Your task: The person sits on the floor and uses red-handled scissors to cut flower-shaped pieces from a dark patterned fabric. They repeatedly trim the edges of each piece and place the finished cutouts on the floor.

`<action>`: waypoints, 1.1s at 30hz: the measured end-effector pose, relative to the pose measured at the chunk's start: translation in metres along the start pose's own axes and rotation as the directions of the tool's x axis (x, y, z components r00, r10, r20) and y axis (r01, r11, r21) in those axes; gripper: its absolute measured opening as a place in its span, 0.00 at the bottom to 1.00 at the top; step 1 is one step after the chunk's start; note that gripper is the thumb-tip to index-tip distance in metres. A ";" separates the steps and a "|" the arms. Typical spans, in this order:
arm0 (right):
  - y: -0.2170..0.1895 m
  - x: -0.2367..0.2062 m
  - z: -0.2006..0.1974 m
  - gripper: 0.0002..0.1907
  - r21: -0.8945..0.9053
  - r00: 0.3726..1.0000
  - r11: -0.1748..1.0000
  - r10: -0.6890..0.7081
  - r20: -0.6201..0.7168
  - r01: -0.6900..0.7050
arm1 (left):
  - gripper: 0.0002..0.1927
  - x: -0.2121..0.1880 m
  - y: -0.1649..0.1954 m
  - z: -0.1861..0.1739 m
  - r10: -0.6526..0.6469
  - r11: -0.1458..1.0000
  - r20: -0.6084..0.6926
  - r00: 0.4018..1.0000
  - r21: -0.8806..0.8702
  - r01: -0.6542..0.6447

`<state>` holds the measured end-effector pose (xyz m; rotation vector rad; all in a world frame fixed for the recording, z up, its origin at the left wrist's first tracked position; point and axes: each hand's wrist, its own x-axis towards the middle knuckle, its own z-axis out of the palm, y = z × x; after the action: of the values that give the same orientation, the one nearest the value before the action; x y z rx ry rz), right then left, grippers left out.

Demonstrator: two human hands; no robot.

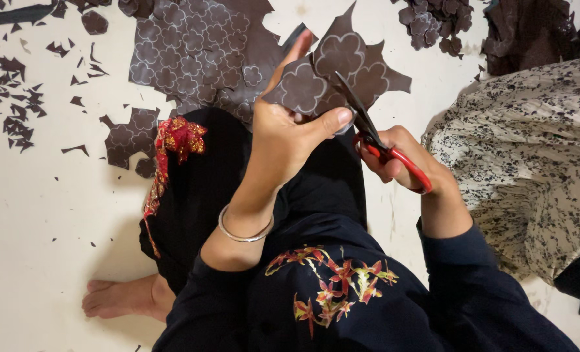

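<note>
Your left hand (288, 133) pinches the brown patterned piece (339, 68) just above its thumb; your right hand (397, 156) is clamped on the red-handled scissors (374, 140). The blades sit close to that thumb, so a slip could nick it or cut through a traced flower.

A large patterned brown sheet (192, 52) lay on the pale floor (35, 215) among dark scraps (16, 98); speckled cloth (531, 156) sat alongside.

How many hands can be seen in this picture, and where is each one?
2. The left hand holds a brown patterned piece at centre top. The right hand grips red-handled scissors just to its right.
</note>
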<state>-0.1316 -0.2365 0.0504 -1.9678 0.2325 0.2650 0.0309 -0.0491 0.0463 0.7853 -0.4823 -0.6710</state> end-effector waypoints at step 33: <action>0.007 0.010 0.041 0.46 0.141 0.981 0.987 -0.048 -0.187 0.075 | 0.40 -0.003 0.000 0.008 0.070 0.998 -0.036 0.997 -0.001 -0.070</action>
<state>-0.1275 -0.2026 0.0254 -1.8491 0.3015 0.0244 0.0236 -0.0504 0.0510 0.7737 -0.4744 -0.5912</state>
